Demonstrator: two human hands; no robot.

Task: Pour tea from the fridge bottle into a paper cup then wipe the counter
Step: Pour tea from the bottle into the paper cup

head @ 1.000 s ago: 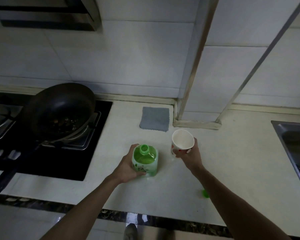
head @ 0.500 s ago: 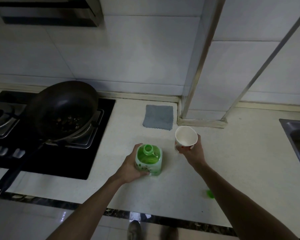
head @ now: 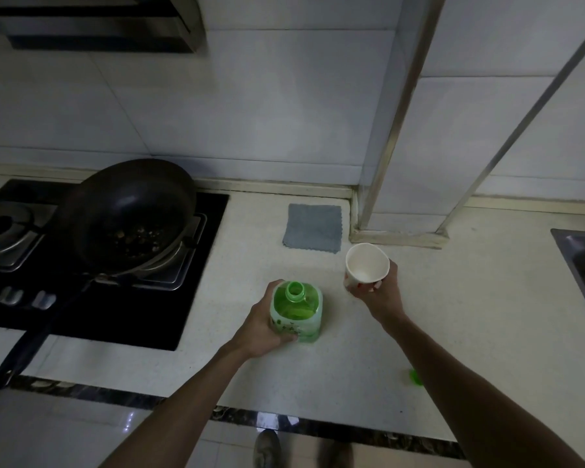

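Head view, only one available. Left hand (head: 260, 327) sits lower centre of the frame, fingers and thumb wrapped round the left side of the green tea bottle (head: 296, 314). The bottle is upright on the pale counter (head: 453, 315), neck uncapped and facing the camera, with green liquid visible through the wall. Right hand (head: 377, 295) is just right of the bottle at centre frame, fingers curled round the lower body of the paper cup (head: 365, 265). The cup is tilted, mouth toward the camera and slightly left, and its inside shows plain white. Cannot tell whether the cup base touches the counter. Cup and bottle are near each other but apart. A small green cap (head: 415, 378) lies on the counter lower right, right against the edge of the right forearm. A grey cloth (head: 313, 228) lies flat on the counter above the cup, near the back wall and just left of a metal-trimmed tiled column (head: 399, 130). Left side of the frame: black gas stove (head: 200, 298) with a dark wok (head: 129, 211) on the burner, dark bits in its bottom, handle running to the lower left. Range hood (head: 92, 21) is upper left. Steel sink (head: 581, 261) edge is at the right border. Shoes (head: 267, 449) are on the floor at bottom centre.
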